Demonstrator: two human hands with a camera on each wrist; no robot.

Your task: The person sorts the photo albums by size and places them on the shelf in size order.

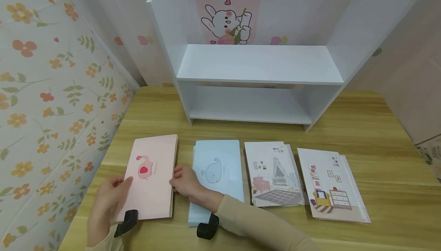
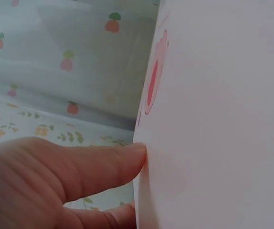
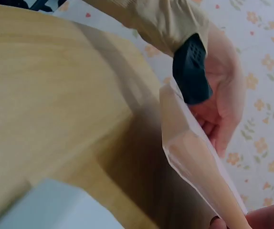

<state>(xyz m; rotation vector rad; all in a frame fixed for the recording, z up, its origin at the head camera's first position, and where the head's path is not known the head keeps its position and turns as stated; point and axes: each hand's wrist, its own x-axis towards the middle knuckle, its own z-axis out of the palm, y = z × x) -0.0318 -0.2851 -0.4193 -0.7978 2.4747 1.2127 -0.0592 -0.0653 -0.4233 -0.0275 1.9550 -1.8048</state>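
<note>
Shows a red-and-pink elephant [image 1: 145, 168] on the pink book [image 1: 158, 197], a whale [image 1: 213, 172] on the pale-blue book [image 1: 218, 151], orange flowers [image 1: 21, 168] on white cloth [image 1: 51, 90].

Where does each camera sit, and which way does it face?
Head: on the person's head, facing forward and down at the pink book and white shelf; left hand and right hand show.
Left wrist: on that wrist, facing the cover up close; left thumb and part of a finger show.
Right wrist: on that wrist, facing past the book's edge toward the left hand; parts of right fingers show too.
Shared: head and right wrist views both show the book and both hands.
</note>
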